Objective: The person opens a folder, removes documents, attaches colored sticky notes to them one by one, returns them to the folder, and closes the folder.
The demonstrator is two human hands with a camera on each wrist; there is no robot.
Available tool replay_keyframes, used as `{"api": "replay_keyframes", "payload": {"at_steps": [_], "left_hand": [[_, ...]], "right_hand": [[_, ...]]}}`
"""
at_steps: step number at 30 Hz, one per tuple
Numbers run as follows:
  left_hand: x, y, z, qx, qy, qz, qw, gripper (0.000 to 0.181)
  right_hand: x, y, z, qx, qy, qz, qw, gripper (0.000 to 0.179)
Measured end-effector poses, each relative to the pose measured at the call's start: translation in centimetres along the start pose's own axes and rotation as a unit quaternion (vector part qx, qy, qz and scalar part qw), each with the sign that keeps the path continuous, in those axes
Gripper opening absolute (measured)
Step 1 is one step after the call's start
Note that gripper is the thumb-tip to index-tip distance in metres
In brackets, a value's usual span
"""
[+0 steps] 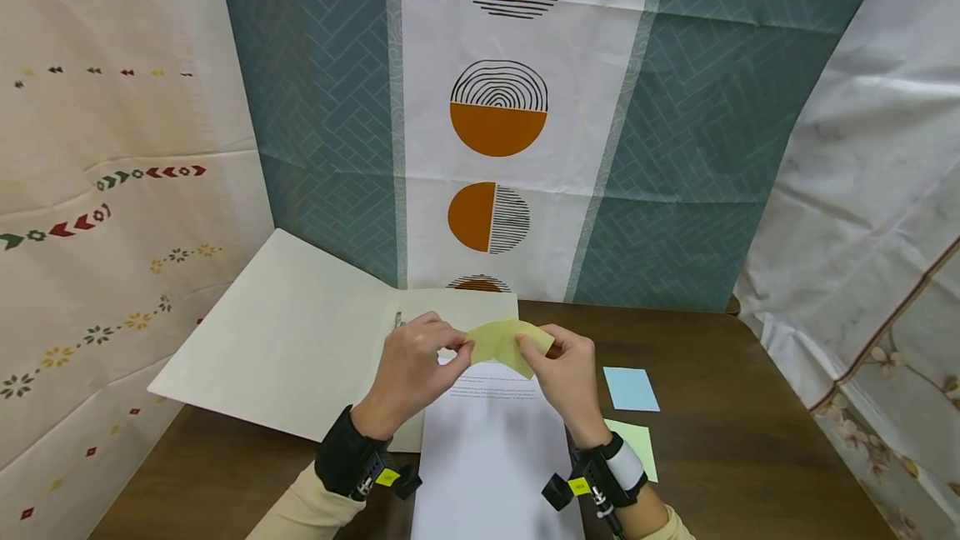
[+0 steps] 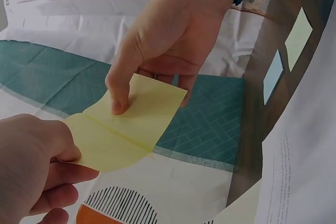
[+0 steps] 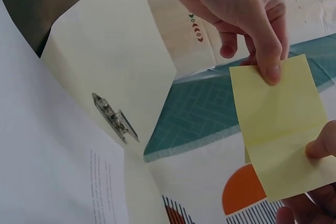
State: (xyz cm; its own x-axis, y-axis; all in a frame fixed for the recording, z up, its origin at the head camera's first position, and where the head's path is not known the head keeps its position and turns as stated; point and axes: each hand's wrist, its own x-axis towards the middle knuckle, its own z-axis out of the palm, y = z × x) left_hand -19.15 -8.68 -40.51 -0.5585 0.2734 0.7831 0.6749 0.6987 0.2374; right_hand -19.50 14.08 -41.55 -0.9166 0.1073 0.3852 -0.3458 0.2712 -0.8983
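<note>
A yellow sticky note [image 1: 501, 340] with a crease across it is held up between both hands, above a sheet of printed paper [image 1: 491, 457]. My left hand [image 1: 420, 365] pinches one end of the note between thumb and fingers. At the other end, my right hand [image 1: 566, 377] grips it, thumb on the near face, as the left wrist view also shows. Under the paper lies an open cream folder [image 1: 300, 332] with a metal clip [image 3: 115, 119] at its spine. In the right wrist view the note [image 3: 281, 119] hangs nearly flat between both thumbs.
On the brown table [image 1: 720, 415], right of the paper, lie a light blue sticky note [image 1: 632, 389] and a pale green one [image 1: 636, 444], the latter partly behind the right wrist. The folder's cover slants up at the left. Patterned cloths [image 1: 675, 107] hang behind and at both sides.
</note>
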Motion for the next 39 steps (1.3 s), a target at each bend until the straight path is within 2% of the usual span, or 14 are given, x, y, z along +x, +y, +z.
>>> {"api": "replay_keyframes", "payload": {"at_steps": [20,29,39], "left_hand": [[0.0,-1.0,-0.7,-0.015,-0.011,-0.040,0.9990,0.006],[0.0,-1.3,-0.7,-0.028,-0.006,-0.041,0.9987,0.006],[-0.1,-1.8,-0.9,-0.048,-0.016,-0.064,0.9967,0.006]], "right_hand": [[0.3,0.3,-0.3,-0.016,-0.004,-0.022,0.9996,0.013],[0.2,0.3,-0.5,-0.022,0.001,-0.021,0.9995,0.014],[0.5,0.4,-0.9,-0.022,-0.001,-0.011,0.9997,0.013]]}}
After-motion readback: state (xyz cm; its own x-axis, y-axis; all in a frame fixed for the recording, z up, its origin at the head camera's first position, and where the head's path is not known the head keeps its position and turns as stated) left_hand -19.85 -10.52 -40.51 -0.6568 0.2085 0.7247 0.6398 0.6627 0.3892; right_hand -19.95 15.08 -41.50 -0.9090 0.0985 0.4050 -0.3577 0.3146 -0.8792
